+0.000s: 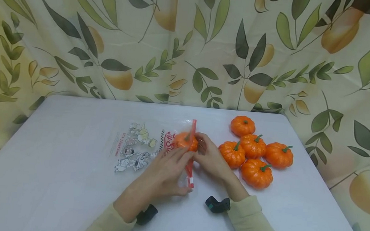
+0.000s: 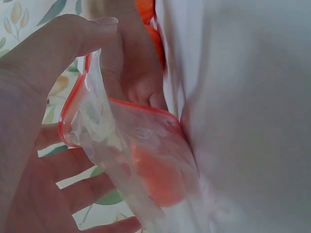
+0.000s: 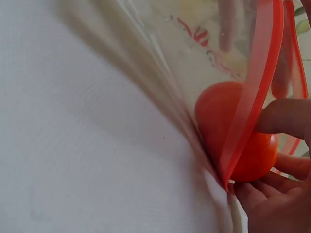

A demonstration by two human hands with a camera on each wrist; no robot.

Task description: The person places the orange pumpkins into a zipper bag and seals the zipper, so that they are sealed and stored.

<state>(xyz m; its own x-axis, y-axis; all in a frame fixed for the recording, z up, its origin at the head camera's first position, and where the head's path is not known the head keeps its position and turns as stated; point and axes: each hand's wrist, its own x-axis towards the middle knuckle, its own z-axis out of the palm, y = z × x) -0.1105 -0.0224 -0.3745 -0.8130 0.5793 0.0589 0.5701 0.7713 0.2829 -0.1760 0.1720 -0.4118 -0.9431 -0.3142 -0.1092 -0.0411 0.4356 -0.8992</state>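
A clear zip bag [image 1: 121, 152] with a red zip strip and printed cartoon figures lies on the table, its mouth facing right. My left hand [image 1: 166, 170] holds the bag by its mouth; in the left wrist view the thumb [image 2: 63, 39] is at the red edge and the fingers spread behind the plastic. An orange toy pumpkin [image 3: 260, 158] sits partly inside the mouth. My right hand [image 1: 214, 161] grips its outer end, thumb on one side and fingers beneath, right at the red strip. Through the plastic, the pumpkin's inner part shows blurred.
Several more orange pumpkins [image 1: 254, 146] with green stems are grouped right of the right hand, close to its wrist. A white cloth covers the table [image 1: 54, 156]. Behind its far edge hangs a leaf-patterned curtain [image 1: 182, 71]. Black wrist cameras [image 1: 217, 205] sit at both cuffs.
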